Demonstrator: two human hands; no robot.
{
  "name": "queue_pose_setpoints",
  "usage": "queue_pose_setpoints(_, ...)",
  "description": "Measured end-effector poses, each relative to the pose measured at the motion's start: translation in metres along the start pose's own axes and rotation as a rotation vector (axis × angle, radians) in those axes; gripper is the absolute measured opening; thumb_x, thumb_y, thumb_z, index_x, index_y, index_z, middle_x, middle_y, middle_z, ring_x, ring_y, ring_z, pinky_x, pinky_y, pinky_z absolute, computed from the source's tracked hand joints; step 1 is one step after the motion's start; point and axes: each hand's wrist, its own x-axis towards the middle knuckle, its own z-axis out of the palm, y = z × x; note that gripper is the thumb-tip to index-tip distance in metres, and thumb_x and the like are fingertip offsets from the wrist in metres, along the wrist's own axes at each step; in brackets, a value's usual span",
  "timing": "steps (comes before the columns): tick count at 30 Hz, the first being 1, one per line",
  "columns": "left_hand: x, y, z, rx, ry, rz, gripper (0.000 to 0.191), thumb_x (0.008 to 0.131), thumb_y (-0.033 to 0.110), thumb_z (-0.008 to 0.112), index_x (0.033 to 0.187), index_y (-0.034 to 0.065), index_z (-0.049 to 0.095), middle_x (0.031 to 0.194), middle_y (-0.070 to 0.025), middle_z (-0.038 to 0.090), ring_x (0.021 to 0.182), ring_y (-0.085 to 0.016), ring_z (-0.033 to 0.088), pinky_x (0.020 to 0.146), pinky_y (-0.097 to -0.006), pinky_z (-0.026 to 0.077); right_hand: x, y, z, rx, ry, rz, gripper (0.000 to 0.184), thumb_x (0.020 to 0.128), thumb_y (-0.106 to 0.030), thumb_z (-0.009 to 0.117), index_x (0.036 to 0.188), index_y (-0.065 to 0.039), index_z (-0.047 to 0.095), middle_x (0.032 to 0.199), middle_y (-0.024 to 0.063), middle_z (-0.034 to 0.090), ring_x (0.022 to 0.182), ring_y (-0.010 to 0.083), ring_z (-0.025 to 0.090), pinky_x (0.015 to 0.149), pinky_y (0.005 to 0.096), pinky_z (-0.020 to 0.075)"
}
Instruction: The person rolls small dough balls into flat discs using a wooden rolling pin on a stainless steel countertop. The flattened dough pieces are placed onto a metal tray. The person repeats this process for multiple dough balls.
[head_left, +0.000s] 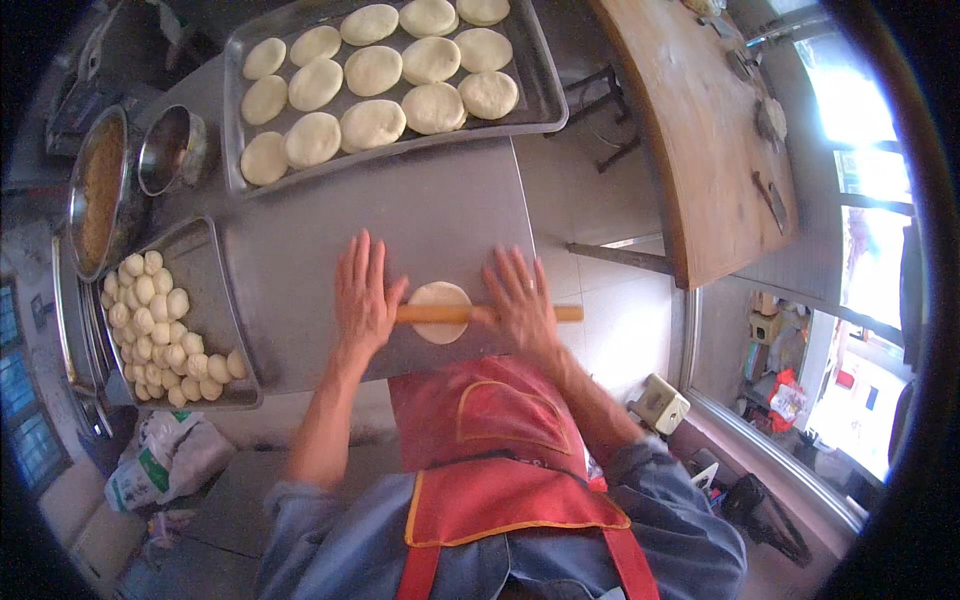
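A wooden rolling pin (564, 313) lies across a round, flattened piece of dough (441, 291) on the metal worktop (360, 172). My left hand (365, 300) bears on the pin's left end, fingers stretched forward and the end hidden beneath it. On the other side of the dough, my right hand (521, 304) presses the pin under its palm, and the pin's tip sticks out past it. Left of my hands, a metal tray (225, 300) holds a heap of small dough balls (160, 309). Beyond the hands, a large baking tray (559, 124) carries rows of flat dough rounds (373, 71).
At the left stand a metal bowl of brown crumbly filling (101, 195) and a smaller metal bowl (161, 154). A wooden table (697, 135) with a knife or scraper (770, 201) is at the right, across a floor gap. Below the dough-ball tray sits a white plastic sack (169, 457).
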Motion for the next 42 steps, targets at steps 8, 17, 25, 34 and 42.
queue_pose_setpoints(8, -0.047, 0.053, 0.008, -0.383, -0.252, -0.297, 0.052, 0.09, 0.026, 0.092, 0.132, 0.0045, 0.069, 0.114, -0.0095, 0.072, 0.121, -0.033, 0.062, 0.105, -0.0515, 0.049, -0.092, -0.026, 0.017, 0.247, 0.035, -0.079, 0.047, 0.087, -0.014, 0.081, 0.131, -0.003, 0.07, 0.146, 0.0146, 0.066, 0.143, 0.036, 0.059, 0.127, 0.0614, 0.0379)
queue_pose_setpoints(17, 0.021, -0.005, -0.046, -0.89, -0.068, -0.645, 0.026, 0.092, 0.011, 0.086, 0.108, 0.0077, 0.065, 0.098, -0.0022, 0.067, 0.089, -0.015, 0.065, 0.081, -0.0353, 0.058, -0.065, -0.024, -0.016, 0.248, -0.023, -0.122, 0.043, 0.085, -0.013, 0.08, 0.126, -0.003, 0.072, 0.132, 0.0135, 0.07, 0.127, 0.0363, 0.065, 0.122, 0.0587, 0.0423)
queue_pose_setpoints(25, 0.133, -0.147, -0.102, -0.178, 0.378, -0.244, 0.043, 0.103, 0.006, 0.072, 0.145, 0.0001, 0.064, 0.143, -0.0248, 0.071, 0.134, -0.045, 0.067, 0.115, -0.054, 0.054, -0.047, -0.025, -0.016, 0.292, -0.09, -0.098, 0.038, 0.081, -0.009, 0.083, 0.117, -0.002, 0.073, 0.122, 0.0164, 0.072, 0.118, 0.0415, 0.066, 0.101, 0.0545, 0.0528)
queue_pose_setpoints(34, -0.042, -0.276, -0.154, 0.267, 0.741, -0.77, 0.069, 0.093, 0.002, 0.076, 0.157, 0.0006, 0.053, 0.162, -0.0285, 0.053, 0.154, -0.048, 0.048, 0.13, -0.0608, 0.035, -0.043, -0.022, -0.01, 0.313, -0.113, -0.035, 0.031, 0.086, -0.002, 0.081, 0.115, -0.001, 0.072, 0.119, 0.0193, 0.072, 0.109, 0.0424, 0.07, 0.098, 0.0536, 0.053)
queue_pose_setpoints(42, -0.176, -0.434, -0.203, 0.164, 0.237, -0.778, 0.083, 0.075, -0.01, 0.08, 0.151, 0.0103, 0.055, 0.159, -0.0226, 0.049, 0.149, -0.05, 0.048, 0.129, -0.0581, 0.039, -0.016, -0.022, -0.009, 0.394, -0.103, 0.001, 0.027, 0.088, -0.003, 0.079, 0.112, 0.001, 0.07, 0.115, 0.0231, 0.071, 0.102, 0.0487, 0.071, 0.084, 0.056, 0.0578)
